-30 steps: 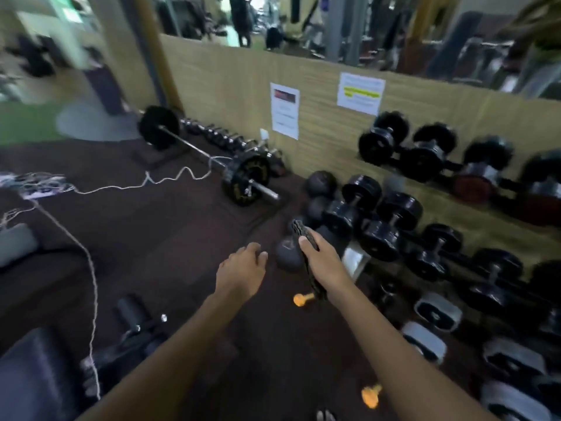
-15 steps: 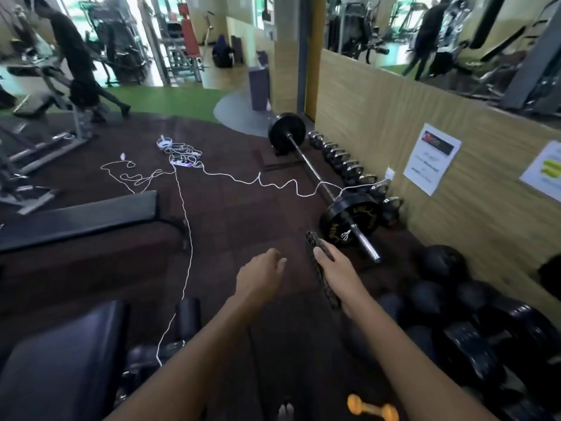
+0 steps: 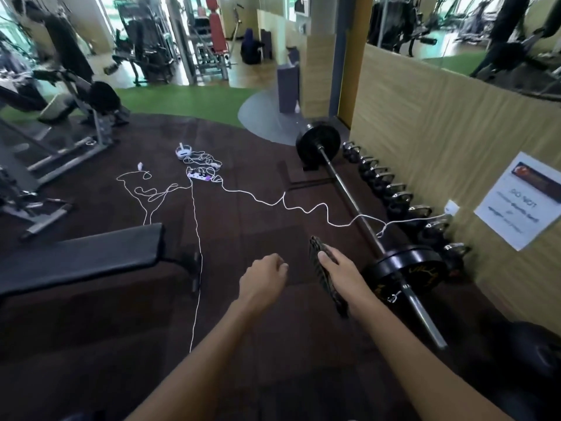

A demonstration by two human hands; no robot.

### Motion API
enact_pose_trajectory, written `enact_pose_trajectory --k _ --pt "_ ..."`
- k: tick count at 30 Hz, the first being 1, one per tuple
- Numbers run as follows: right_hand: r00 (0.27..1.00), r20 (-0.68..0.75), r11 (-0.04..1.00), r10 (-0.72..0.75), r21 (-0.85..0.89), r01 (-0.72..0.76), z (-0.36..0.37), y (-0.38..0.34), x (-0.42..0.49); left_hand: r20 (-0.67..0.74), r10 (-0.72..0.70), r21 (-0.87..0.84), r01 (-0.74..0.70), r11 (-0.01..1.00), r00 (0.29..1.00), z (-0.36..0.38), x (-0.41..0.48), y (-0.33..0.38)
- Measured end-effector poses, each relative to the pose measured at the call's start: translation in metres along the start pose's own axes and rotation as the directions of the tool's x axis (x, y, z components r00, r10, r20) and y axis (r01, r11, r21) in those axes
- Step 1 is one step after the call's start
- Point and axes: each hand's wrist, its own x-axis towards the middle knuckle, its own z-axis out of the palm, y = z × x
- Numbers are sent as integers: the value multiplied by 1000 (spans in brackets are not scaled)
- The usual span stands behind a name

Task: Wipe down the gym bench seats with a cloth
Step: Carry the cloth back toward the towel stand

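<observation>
Both arms reach out over the dark floor in the lower middle of the frame. The right hand [image 3: 340, 270] grips a dark cloth [image 3: 329, 288], thumb on top, and the cloth hangs edge-on along the inner side of the palm and wrist. The left hand [image 3: 262, 279] sits just beside it with its fingers loosely curled and nothing in them.

The bench [image 3: 82, 253] is at mid-left, a flat black pad, apart from both hands and not touched by the cloth. A thin white cable [image 3: 195, 253] runs down past its right end from a power strip [image 3: 200, 176] further up. On the right a barbell [image 3: 349, 192] with 2 black plates lies along a wood-look wall, and a row of kettlebells [image 3: 391, 189] sits between bar and wall. A paper notice [image 3: 522, 202] is stuck on the wall at the right edge.
</observation>
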Motion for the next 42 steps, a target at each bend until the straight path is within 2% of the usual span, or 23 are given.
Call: enact_pose_trajectory --k 3,8,14,22,28,34,42 --pt "1000 11 1000 23 12 -23 3 -11 73 5 -12 11 12 1000 1000 -6 75 6" --pt "996 66 997 52 56 -56 19 -32 263 12 -83 5 83 997 996 -12 261 11" --pt "986 158 999 52 7 -54 62 -112 460 -18 -193 -25 192 981 981 -67 448 3" --pt "957 283 997 55 -64 -38 185 -181 707 -62 -302 -105 294 950 951 -141 697 -82" --pt "960 272 997 72 -36 -64 299 -242 888 -46 -301 -97 296 950 952 -216 898 -147" --pt "963 256 995 81 39 -94 377 -320 1055 -5 -273 -44 273 961 962 -289 1084 -175" --pt "973 208 992 102 46 -114 475 -368 1337 4 -229 -28 229 973 974 -347 1383 -220"
